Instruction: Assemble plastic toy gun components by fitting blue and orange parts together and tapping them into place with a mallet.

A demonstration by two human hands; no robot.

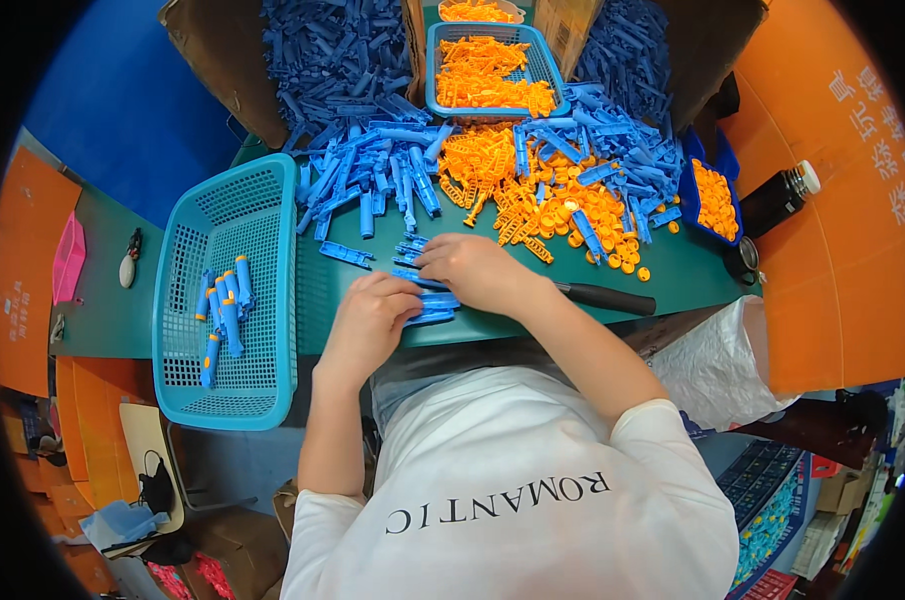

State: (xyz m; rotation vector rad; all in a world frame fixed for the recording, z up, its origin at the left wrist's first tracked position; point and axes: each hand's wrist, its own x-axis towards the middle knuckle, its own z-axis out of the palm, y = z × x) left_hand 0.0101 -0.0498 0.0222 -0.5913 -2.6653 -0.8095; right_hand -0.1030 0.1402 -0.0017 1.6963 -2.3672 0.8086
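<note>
While both forearms stretch forward over the table edge, the left hand (373,312) and the right hand (470,270) come close together, backs upward and fingers bent. The fingers are at several blue plastic pieces (435,303), but I cannot tell whether either hand grips one or only touches it.

The green table (318,305) carries a large pile of blue parts (368,175), orange round caps (603,215) and orange toothed strips (478,160). To the left stands a light-blue basket (285,330), which holds blue sticks with orange ends (231,312). Near the right forearm lies a black handle (613,298). An orange panel (823,260) rises on the right side.

The blue pieces at the hands lie on the table in front of the person; they look long, narrow and shiny.
</note>
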